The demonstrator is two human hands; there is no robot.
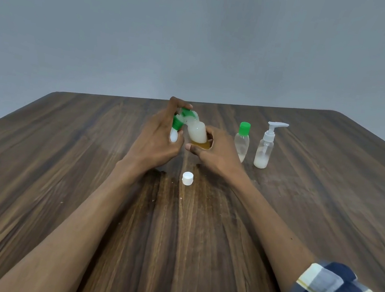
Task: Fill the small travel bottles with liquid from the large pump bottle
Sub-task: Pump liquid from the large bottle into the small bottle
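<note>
Plain indoor room, kind not clear: home, office or studio all possible. Only a bare grey-blue wall (203, 28) behind and a dark wood-grain laminate table (62, 152) with rounded far corners, holding a few small toiletry bottles (241, 140) at far right.

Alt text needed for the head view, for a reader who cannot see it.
Over a wooden table, the left hand grips a tilted green-capped bottle while the right hand holds something amber beneath it. A loose white cap lies nearer the camera; a green-capped travel bottle and a pump bottle stand to the right.
</note>
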